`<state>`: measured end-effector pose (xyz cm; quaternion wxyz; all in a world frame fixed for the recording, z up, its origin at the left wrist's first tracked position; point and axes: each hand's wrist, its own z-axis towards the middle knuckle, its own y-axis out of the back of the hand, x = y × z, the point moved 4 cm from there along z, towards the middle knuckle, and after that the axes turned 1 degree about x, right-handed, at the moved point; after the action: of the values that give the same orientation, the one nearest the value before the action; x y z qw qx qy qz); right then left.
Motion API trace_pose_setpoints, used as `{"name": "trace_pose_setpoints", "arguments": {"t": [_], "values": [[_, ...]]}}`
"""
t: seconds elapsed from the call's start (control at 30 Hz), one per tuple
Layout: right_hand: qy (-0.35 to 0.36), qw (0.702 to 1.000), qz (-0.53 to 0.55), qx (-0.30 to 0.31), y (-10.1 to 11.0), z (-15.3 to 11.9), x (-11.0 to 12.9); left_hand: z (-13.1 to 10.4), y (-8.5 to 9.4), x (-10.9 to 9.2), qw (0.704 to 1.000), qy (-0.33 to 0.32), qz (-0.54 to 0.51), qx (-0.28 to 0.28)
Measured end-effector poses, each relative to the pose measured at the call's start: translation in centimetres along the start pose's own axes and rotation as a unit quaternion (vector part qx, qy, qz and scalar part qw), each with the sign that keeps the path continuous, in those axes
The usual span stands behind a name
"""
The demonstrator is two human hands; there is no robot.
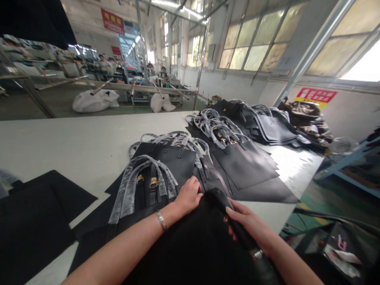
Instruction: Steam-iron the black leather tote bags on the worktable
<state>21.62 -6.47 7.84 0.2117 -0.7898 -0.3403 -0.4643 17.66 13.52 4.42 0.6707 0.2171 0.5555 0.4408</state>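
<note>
My left hand (189, 194), with a metal band on its wrist, is closed at the upper edge of a black leather-like bag panel (178, 245), its fingertips pinched together there. My right hand (245, 217) is wrapped round a black handheld tool (219, 198) with a shiny ring near its rear; its exact kind I cannot make out. The tool's front end is just right of my left fingertips, over the black material. Beside my left forearm, plastic-wrapped handles (127, 190) and a gold buckle (153, 182) lie on black bag pieces.
Overlapping black bag panels (240, 164) with wrapped handles spread over the white table (74, 138). More black pieces (276, 128) are piled at the back right. Another black panel (32, 213) lies at left. A metal rail (166, 90) runs beyond the table; people sit at distant workstations.
</note>
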Motion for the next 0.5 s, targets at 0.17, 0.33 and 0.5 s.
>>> {"name": "trace_pose_setpoints", "arguments": {"t": [0.17, 0.33, 0.5], "values": [[-0.023, 0.999, -0.027, 0.009, 0.3, 0.6, 1.1, -0.1, 0.2, 0.1, 1.000, 0.017, -0.005, -0.005], [-0.037, 0.999, -0.010, 0.017, 0.4, 0.7, 1.3, -0.2, -0.1, 0.2, 1.000, 0.010, 0.006, -0.004], [0.033, 0.998, -0.014, -0.056, 1.7, 0.4, 2.5, 0.0, -0.1, 0.6, 0.999, 0.030, -0.010, -0.017]]}}
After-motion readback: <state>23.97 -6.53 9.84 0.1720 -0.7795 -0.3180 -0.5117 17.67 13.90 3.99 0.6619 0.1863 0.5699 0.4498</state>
